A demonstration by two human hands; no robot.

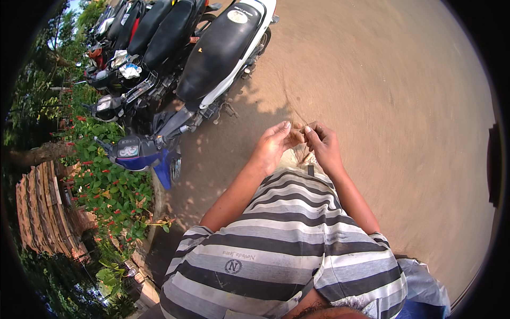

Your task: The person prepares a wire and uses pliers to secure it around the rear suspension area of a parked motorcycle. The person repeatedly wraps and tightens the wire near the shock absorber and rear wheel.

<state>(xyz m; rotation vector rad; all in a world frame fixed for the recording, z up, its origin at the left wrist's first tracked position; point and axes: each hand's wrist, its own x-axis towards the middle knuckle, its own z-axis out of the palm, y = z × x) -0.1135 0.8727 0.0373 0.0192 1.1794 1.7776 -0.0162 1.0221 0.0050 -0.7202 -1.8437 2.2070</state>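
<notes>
In front of my waist, my left hand [274,142] and my right hand [323,142] are held close together. Both have thumb and fingers closed in a pinch. Thin, brownish strands [298,113] run between the fingertips and stick out beyond them; whether they are wire, twigs or fibre I cannot tell. More fine strands show just below the hands, against a pale patch at the hem of my striped shirt [276,234]. The fingers hide the part of the strands that is gripped.
Several parked motorbikes stand in a row at upper left; the nearest has a black seat [217,56] and blue front. Beside them is a bed of green plants [109,175] with red flowers. Brown paved ground [404,106] stretches right. A grey-blue covering [423,282] lies at lower right.
</notes>
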